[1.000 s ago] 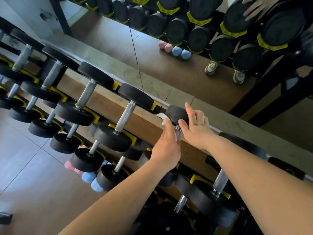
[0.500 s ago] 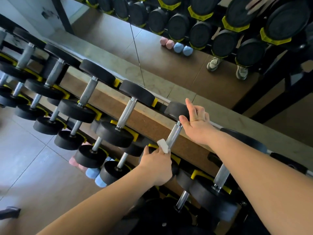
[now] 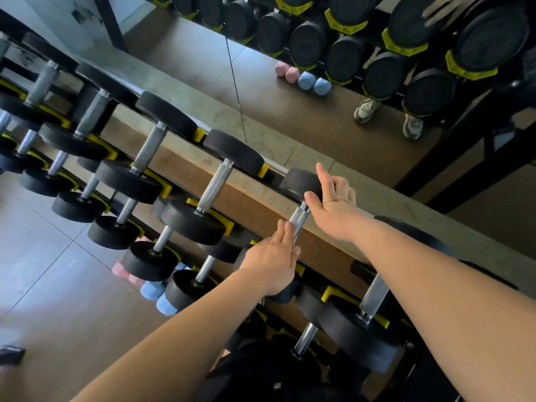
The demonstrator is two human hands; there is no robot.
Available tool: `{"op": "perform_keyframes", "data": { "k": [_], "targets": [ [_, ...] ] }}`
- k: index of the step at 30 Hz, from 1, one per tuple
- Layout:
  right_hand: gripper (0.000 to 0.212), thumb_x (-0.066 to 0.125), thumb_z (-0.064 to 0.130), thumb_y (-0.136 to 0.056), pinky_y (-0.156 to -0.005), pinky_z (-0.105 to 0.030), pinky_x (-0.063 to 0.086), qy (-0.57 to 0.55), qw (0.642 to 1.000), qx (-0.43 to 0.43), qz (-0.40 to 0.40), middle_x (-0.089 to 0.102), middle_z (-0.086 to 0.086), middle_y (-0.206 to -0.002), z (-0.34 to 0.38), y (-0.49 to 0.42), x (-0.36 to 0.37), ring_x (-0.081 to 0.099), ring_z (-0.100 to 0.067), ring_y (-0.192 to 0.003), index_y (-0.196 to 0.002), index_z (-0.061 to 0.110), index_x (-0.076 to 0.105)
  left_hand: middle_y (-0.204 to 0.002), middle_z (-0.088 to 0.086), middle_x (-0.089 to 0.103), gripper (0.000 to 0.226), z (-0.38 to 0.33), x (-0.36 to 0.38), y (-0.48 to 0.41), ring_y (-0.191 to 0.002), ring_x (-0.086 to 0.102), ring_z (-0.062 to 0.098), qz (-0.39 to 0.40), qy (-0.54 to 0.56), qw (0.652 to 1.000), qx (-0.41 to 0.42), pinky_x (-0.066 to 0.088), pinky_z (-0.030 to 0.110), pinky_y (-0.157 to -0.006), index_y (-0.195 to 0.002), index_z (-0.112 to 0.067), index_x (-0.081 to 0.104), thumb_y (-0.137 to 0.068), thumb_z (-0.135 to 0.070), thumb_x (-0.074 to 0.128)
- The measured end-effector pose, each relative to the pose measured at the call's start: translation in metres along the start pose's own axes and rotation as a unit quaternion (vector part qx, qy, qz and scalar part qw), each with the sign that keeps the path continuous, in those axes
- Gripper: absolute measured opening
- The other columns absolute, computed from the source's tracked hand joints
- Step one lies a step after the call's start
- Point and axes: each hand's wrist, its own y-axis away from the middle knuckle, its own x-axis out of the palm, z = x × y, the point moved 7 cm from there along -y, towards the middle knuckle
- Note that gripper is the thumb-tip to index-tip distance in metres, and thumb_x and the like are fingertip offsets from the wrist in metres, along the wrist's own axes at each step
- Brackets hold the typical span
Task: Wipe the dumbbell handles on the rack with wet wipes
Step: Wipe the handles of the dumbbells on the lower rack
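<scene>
Dumbbell handle point(image 3: 300, 219) on the rack's point(image 3: 165, 189) top row, mid-wipe we judge: left hand point(image 3: 272, 256) clasps its near half, wipe hidden, right hand point(image 3: 333, 204) holds the far head point(image 3: 295, 184); next needs a stroke up the bare knurling.

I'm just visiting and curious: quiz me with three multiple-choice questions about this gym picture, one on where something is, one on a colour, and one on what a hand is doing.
1. Where does the right hand rest?
A) on a water bottle
B) on the far head of a top-row dumbbell
C) on a towel

2. What colour are the rack's cradles?
A) red
B) yellow
C) white

3. What is the left hand doing?
A) gripping a dumbbell handle
B) hanging free
C) holding a phone

Answers:
1 B: its thumb presses the black head.
2 B: yellow pieces sit beside the heads.
3 A: it wraps round the metal bar.
</scene>
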Motion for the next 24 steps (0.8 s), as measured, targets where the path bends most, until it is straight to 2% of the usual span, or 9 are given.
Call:
{"op": "perform_keyframes", "data": {
  "k": [4,6,8,11,13,17,19,22,24],
  "targets": [
    [0.066,0.024,0.056,-0.108,-0.120,-0.053,0.024,-0.002,1.000,-0.007,0.003,0.003,0.009,-0.162,0.000,-0.002,0.000,0.005,-0.026,-0.152,-0.156,0.047,-0.021,-0.171,0.007,0.017,0.058,0.012,0.001,0.026,-0.155,0.025,0.027,0.088,-0.081,0.993,0.011,0.000,0.057,-0.127,-0.164,-0.016,0.016,-0.112,-0.041,0.018],
    [0.066,0.024,0.055,-0.108,-0.120,-0.054,0.025,-0.004,1.000,-0.007,0.004,0.003,0.010,-0.161,-0.002,-0.002,0.000,0.005,-0.026,-0.152,-0.156,0.047,-0.021,-0.148,0.005,0.050,0.047,0.012,-0.010,0.039,-0.142,0.045,0.028,0.112,-0.092,0.989,0.012,0.011,0.058,-0.126,-0.150,-0.018,0.044,-0.112,-0.037,0.022],
    [0.066,0.025,0.055,-0.108,-0.119,-0.056,0.026,-0.008,1.000,-0.007,0.008,0.002,0.011,-0.161,-0.002,-0.003,0.001,0.004,-0.026,-0.152,-0.155,0.048,-0.021,-0.120,0.001,0.063,0.041,0.009,-0.033,0.036,-0.121,0.059,0.025,0.040,0.030,0.998,-0.035,0.039,0.043,-0.113,-0.137,-0.016,0.054,-0.113,-0.035,0.028],
    [0.067,0.027,0.056,-0.108,-0.119,-0.057,0.028,-0.017,1.000,-0.006,0.008,0.001,0.012,-0.162,-0.003,-0.003,0.001,0.003,-0.026,-0.152,-0.155,0.050,-0.021,-0.161,0.006,0.039,0.045,0.014,-0.073,0.020,-0.143,0.046,0.025,-0.199,0.194,0.955,-0.103,0.039,0.036,-0.115,-0.154,-0.016,0.038,-0.113,-0.033,0.031],
    [0.067,0.027,0.056,-0.108,-0.119,-0.057,0.026,-0.022,1.000,-0.003,0.006,0.000,0.012,-0.163,-0.004,-0.003,0.000,0.001,-0.026,-0.153,-0.155,0.050,-0.020,-0.169,0.008,0.022,0.051,0.006,-0.066,0.003,-0.150,0.036,0.027,-0.254,0.200,0.941,-0.096,0.039,0.042,-0.119,-0.158,-0.014,0.027,-0.111,-0.030,0.037],
    [0.066,0.026,0.056,-0.108,-0.120,-0.054,0.026,-0.016,1.000,-0.003,0.002,0.000,0.012,-0.163,-0.003,-0.004,0.001,0.003,-0.026,-0.153,-0.156,0.050,-0.019,-0.173,0.012,-0.004,0.068,-0.019,0.001,-0.019,-0.158,0.013,0.031,-0.091,0.102,0.988,-0.074,0.027,0.042,-0.126,-0.165,-0.012,-0.003,-0.111,-0.038,0.030],
    [0.066,0.025,0.056,-0.108,-0.119,-0.054,0.027,-0.008,1.000,-0.006,-0.002,-0.001,0.011,-0.163,-0.001,-0.003,0.000,0.003,-0.027,-0.153,-0.156,0.049,-0.020,-0.173,0.012,-0.006,0.067,-0.017,0.009,-0.012,-0.159,0.012,0.029,-0.057,0.065,0.993,-0.082,0.024,0.040,-0.127,-0.165,-0.013,-0.006,-0.112,-0.040,0.027],
    [0.066,0.024,0.057,-0.108,-0.118,-0.056,0.028,-0.011,1.000,-0.009,0.001,-0.002,0.012,-0.163,0.000,-0.001,0.001,0.002,-0.028,-0.153,-0.156,0.049,-0.020,-0.158,0.015,0.039,0.054,-0.011,-0.003,0.015,-0.135,0.051,0.031,0.016,0.029,0.999,-0.043,0.048,0.038,-0.105,-0.160,-0.010,0.022,-0.112,-0.034,0.029],
    [0.066,0.024,0.057,-0.108,-0.118,-0.056,0.027,-0.019,1.000,-0.008,0.005,-0.002,0.013,-0.162,0.001,0.000,0.001,0.001,-0.028,-0.152,-0.156,0.049,-0.020,-0.107,0.001,0.060,0.029,-0.011,-0.010,0.041,-0.097,0.059,0.025,0.030,0.061,0.998,0.015,0.045,0.029,-0.074,-0.132,-0.013,0.048,-0.111,-0.028,0.033]
  ]
}}
